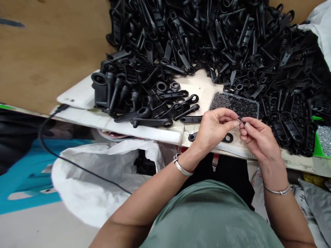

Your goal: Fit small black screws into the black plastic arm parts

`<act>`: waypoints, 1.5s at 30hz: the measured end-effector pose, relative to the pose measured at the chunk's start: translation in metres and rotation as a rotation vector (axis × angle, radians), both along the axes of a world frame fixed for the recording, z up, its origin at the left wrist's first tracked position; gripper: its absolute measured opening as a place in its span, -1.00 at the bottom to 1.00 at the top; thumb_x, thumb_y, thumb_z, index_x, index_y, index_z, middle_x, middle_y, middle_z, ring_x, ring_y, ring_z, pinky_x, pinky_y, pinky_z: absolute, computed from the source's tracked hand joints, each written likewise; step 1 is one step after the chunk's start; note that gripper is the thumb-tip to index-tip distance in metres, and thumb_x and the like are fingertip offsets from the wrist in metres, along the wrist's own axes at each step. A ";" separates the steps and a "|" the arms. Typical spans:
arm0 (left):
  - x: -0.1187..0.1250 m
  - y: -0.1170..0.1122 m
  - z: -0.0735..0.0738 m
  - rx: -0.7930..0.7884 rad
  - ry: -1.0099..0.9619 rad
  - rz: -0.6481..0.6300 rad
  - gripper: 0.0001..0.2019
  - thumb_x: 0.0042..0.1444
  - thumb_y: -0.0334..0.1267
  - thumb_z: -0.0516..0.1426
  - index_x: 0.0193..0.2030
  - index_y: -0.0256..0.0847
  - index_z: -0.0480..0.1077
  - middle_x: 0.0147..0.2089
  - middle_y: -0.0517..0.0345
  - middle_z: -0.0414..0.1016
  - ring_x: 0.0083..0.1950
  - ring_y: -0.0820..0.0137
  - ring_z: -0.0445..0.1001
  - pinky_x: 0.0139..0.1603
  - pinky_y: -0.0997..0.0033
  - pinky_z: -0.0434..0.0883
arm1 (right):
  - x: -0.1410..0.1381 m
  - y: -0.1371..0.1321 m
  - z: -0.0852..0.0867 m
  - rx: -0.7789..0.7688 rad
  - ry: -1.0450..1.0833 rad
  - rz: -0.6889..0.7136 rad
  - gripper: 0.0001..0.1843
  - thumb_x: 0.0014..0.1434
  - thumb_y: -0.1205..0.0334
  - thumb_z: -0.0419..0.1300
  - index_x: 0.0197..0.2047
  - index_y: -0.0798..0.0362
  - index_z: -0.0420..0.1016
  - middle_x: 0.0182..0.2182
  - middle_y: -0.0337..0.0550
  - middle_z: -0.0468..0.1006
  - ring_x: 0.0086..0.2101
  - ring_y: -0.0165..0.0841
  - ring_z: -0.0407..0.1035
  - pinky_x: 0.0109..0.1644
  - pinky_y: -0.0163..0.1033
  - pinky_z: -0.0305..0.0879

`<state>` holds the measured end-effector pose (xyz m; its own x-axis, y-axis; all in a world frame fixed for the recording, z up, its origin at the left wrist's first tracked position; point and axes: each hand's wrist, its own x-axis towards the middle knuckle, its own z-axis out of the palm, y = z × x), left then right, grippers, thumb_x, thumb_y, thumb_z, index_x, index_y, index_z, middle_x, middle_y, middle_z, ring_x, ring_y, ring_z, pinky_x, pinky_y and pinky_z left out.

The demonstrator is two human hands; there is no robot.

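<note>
My left hand [216, 127] and my right hand [260, 137] meet fingertip to fingertip over the front of the table. Both are closed in a pinch around something tiny and dark, too small to name. Just behind them sits a clear plastic box [258, 107] holding many small parts, greyish at the left and black at the right. Under my left hand lies a black plastic arm with a ring end [227, 138], partly hidden by the hand. Another black arm piece [190, 119] lies left of my left hand.
A large heap of black plastic parts [181, 38] fills the table's back, with a smaller pile [134, 89] at left. A green tray [318, 141] of shiny bits stands far right. Below the edge hang a white sack [77, 179] and a black cable [85, 170].
</note>
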<state>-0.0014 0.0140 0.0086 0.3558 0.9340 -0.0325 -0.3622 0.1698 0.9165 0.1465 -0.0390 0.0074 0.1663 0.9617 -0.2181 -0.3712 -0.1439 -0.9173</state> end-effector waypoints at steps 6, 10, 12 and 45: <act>-0.002 -0.006 -0.004 0.002 0.038 -0.015 -0.87 -0.13 -0.44 0.33 -0.38 -0.30 0.52 -0.41 0.19 0.59 -0.38 0.52 0.54 -0.37 0.61 0.46 | -0.007 -0.010 -0.002 0.083 -0.132 -0.102 -0.77 -0.10 0.19 0.49 -0.35 0.02 0.60 -0.50 -0.28 0.59 -0.56 -0.51 0.40 -0.48 -0.40 0.41; -0.002 -0.007 -0.006 0.006 0.067 -0.011 -0.86 -0.15 -0.43 0.34 -0.39 -0.29 0.52 -0.42 0.19 0.57 -0.40 0.53 0.51 -0.39 0.60 0.44 | -0.010 -0.011 -0.006 0.135 -0.252 -0.148 -0.80 -0.09 0.22 0.45 -0.36 0.04 0.57 -0.54 -0.29 0.57 -0.57 -0.47 0.40 -0.48 -0.34 0.42; -0.002 -0.007 -0.006 0.007 0.070 -0.013 -0.86 -0.15 -0.43 0.34 -0.39 -0.29 0.52 -0.43 0.20 0.57 -0.41 0.53 0.51 -0.39 0.60 0.44 | -0.010 -0.011 -0.008 0.153 -0.331 -0.156 -0.83 -0.04 0.24 0.42 -0.34 0.04 0.57 -0.54 -0.29 0.55 -0.56 -0.46 0.41 -0.46 -0.32 0.43; -0.056 -0.029 -0.018 1.078 1.143 0.025 -0.91 0.28 -0.30 0.16 -0.22 -0.20 0.51 -0.11 0.07 0.63 -0.04 0.21 0.46 -0.04 0.15 0.21 | -0.003 -0.032 -0.012 0.183 -1.190 -0.060 -0.87 0.17 0.20 0.25 -0.33 0.05 0.60 -0.56 -0.25 0.57 -0.59 -0.44 0.42 -0.44 -0.31 0.39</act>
